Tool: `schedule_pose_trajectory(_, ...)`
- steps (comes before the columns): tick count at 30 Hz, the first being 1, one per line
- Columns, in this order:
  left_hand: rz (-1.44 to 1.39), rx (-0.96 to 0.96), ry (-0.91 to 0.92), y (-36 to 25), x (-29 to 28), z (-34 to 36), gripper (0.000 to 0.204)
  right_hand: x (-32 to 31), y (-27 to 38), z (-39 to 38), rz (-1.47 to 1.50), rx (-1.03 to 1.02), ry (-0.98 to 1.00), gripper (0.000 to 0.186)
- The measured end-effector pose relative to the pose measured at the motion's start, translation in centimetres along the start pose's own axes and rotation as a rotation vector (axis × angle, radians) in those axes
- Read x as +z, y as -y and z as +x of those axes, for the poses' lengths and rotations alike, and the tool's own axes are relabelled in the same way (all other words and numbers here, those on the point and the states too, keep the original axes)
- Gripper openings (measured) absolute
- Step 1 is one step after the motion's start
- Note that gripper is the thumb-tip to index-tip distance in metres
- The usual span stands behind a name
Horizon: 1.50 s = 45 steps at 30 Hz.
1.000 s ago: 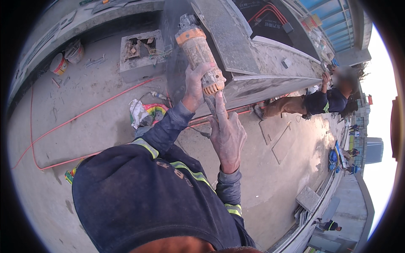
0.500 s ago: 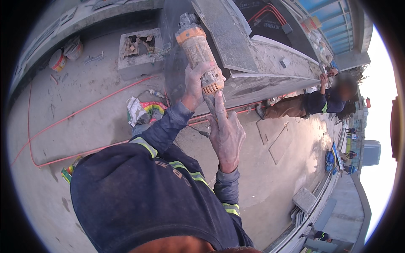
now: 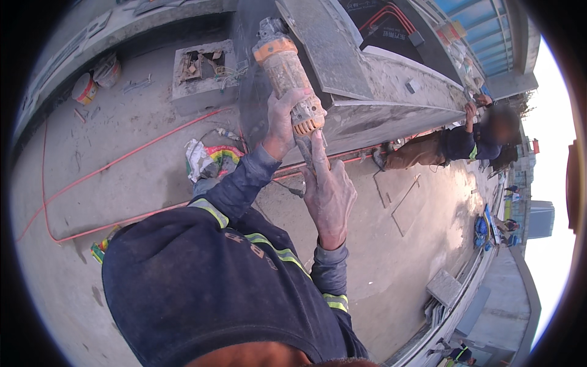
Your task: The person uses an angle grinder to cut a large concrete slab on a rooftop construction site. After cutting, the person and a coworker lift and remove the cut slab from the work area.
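Note:
A dusty orange and grey angle grinder (image 3: 282, 66) points away from me against a grey concrete block wall (image 3: 342, 79). My left hand (image 3: 282, 122) is wrapped around the grinder's body near its rear end. Just below the tool's tail sits my right hand (image 3: 327, 186), dusty, its index finger stretched up to the tail where the cable leaves. Both forearms wear dark blue sleeves with yellow reflective bands (image 3: 211, 211). The grinder's disc is hidden behind its head.
An orange hose (image 3: 122, 160) loops over the concrete floor at left. A coloured sack (image 3: 211, 160) lies below the wall. A square box recess (image 3: 199, 67) and buckets (image 3: 98, 79) sit farther off. Another person (image 3: 446, 144) works at the wall to the right.
The grinder and both hands keep nearly the same pose; the view has shifted slightly. The other person at right has stayed by the wall.

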<state>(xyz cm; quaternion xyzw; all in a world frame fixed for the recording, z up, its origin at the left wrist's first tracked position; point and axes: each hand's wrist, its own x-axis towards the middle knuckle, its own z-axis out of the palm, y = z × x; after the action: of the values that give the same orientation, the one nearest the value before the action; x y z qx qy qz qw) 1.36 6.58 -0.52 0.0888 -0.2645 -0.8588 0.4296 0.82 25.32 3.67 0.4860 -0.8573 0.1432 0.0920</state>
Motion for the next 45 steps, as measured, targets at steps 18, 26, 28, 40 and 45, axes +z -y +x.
schedule_pose_trajectory(18,0.028,0.019,-0.014,0.1,0.2,-1.1,0.038,-0.5,0.1,-1.0,-0.016,0.009,0.014,0.097)
schedule_pose_trajectory(26,0.029,0.001,-0.019,0.3,-0.2,-1.2,0.038,-0.2,-0.2,-1.3,-0.006,-0.016,-0.029,0.099)
schedule_pose_trajectory(28,0.027,-0.004,-0.007,0.5,-0.3,-1.2,0.038,-0.3,-0.2,-1.4,-0.013,-0.006,-0.012,0.100)
schedule_pose_trajectory(40,0.011,0.003,0.002,0.5,0.0,-1.6,0.037,-0.4,-0.2,-1.8,-0.007,0.004,-0.013,0.100)
schedule_pose_trajectory(45,-0.002,0.012,0.003,0.8,-0.2,-1.5,0.037,-0.4,-0.2,-1.9,-0.010,0.010,-0.004,0.099)
